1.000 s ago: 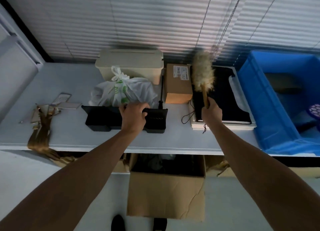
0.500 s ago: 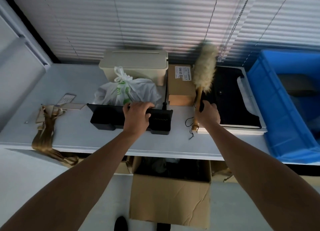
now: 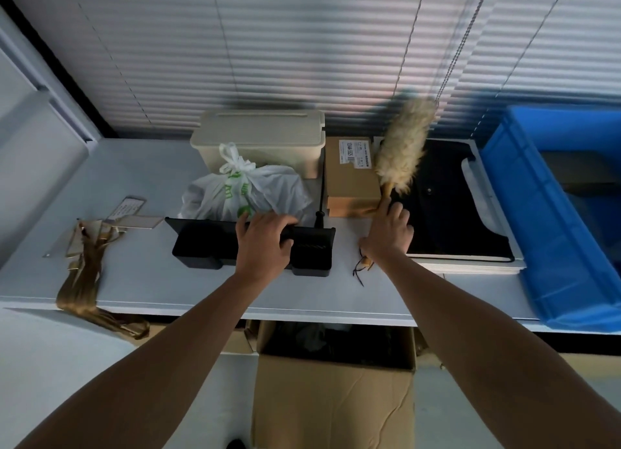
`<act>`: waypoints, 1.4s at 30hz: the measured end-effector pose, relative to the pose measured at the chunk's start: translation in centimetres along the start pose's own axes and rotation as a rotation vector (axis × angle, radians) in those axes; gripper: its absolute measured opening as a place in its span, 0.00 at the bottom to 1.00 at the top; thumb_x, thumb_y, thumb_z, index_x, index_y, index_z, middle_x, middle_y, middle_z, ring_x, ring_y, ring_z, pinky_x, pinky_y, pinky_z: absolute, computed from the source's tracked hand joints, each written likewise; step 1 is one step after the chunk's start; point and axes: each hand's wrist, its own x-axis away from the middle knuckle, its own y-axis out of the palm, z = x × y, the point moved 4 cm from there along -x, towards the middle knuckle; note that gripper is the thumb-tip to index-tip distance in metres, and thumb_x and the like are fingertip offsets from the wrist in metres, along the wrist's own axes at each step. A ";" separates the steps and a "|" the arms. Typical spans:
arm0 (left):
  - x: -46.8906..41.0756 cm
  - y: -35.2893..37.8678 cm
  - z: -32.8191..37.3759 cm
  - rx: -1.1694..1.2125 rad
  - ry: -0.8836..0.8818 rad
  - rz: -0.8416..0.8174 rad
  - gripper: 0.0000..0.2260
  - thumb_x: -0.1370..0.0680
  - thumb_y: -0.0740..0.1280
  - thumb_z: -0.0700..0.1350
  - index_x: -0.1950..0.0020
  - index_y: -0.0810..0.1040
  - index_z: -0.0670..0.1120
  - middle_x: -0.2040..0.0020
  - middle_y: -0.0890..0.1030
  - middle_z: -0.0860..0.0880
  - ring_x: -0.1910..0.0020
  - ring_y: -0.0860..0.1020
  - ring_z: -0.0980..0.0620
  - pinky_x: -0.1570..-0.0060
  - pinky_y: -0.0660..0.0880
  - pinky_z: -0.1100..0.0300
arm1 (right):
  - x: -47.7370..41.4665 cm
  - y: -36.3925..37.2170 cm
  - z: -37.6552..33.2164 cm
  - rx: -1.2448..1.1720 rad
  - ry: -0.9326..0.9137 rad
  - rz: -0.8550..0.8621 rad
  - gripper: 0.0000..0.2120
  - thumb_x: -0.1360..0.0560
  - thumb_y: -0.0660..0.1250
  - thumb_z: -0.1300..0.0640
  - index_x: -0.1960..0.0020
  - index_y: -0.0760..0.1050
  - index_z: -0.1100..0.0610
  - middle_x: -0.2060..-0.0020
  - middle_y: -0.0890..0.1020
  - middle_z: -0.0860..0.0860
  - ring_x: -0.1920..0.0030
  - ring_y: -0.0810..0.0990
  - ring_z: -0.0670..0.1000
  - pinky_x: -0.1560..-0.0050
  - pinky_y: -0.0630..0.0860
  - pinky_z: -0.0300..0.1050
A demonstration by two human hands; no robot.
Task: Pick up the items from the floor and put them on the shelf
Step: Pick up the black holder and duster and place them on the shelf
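Duster (image 3: 403, 152) has come down from upright, its handle now low on the shelf (image 3: 141, 280) beside the brown box (image 3: 349, 179), right hand (image 3: 386, 235) still clasping it, left hand (image 3: 263, 243) gripping the black tray (image 3: 201, 243) set there, so both look nearly placed.

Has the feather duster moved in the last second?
Yes: the feather duster has come down beside the brown box, its handle end now reaching the shelf.
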 end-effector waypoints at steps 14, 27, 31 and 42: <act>-0.8 1.2 2.2 0.008 -0.048 -0.030 0.10 0.28 0.72 0.40 0.53 0.81 0.54 0.56 0.80 0.57 0.46 0.76 0.50 0.30 0.57 0.40 | -1.2 -1.7 7.5 -0.217 -0.002 -0.067 0.22 0.25 0.66 0.60 0.32 0.68 0.56 0.40 0.72 0.57 0.45 0.77 0.59 0.55 0.72 0.49; 0.2 -0.4 3.5 0.009 0.035 0.016 0.16 0.32 0.75 0.45 0.45 0.79 0.54 0.50 0.80 0.55 0.44 0.76 0.49 0.31 0.62 0.43 | 1.2 -3.6 7.7 -0.259 0.043 0.027 0.23 0.25 0.68 0.54 0.32 0.68 0.58 0.40 0.72 0.57 0.42 0.75 0.58 0.53 0.73 0.50; 2.2 -1.7 5.0 0.117 0.110 0.092 0.16 0.29 0.72 0.43 0.43 0.79 0.51 0.48 0.79 0.51 0.44 0.75 0.47 0.40 0.67 0.51 | 5.3 -5.3 8.2 -0.376 0.037 0.097 0.21 0.24 0.66 0.56 0.32 0.71 0.55 0.42 0.74 0.55 0.45 0.76 0.54 0.49 0.78 0.51; 12.7 1.6 10.3 0.476 0.108 -0.602 0.07 0.23 0.69 0.48 0.47 0.79 0.57 0.55 0.82 0.58 0.54 0.80 0.60 0.58 0.75 0.63 | 25.4 -6.6 13.9 -0.652 0.111 0.044 0.05 0.24 0.67 0.56 0.56 0.82 0.52 0.65 0.80 0.42 0.65 0.77 0.40 0.66 0.69 0.31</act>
